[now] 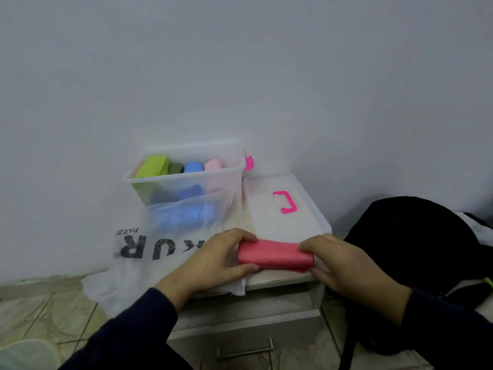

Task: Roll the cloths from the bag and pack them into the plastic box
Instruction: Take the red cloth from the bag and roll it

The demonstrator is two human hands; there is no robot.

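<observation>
A rolled pink-red cloth lies across the front of a small cabinet top. My left hand grips its left end and my right hand grips its right end, fingers over the top and thumbs underneath. Behind them stands the clear plastic box, holding rolled cloths in lime green, dark green, blue and pale pink. A translucent white bag with dark lettering lies in front of the box, with blue cloth showing through it.
The box's clear lid with a pink handle lies flat to the right of the box. A black backpack sits on the floor at the right. The cabinet's drawer front is below my hands. A white wall rises right behind.
</observation>
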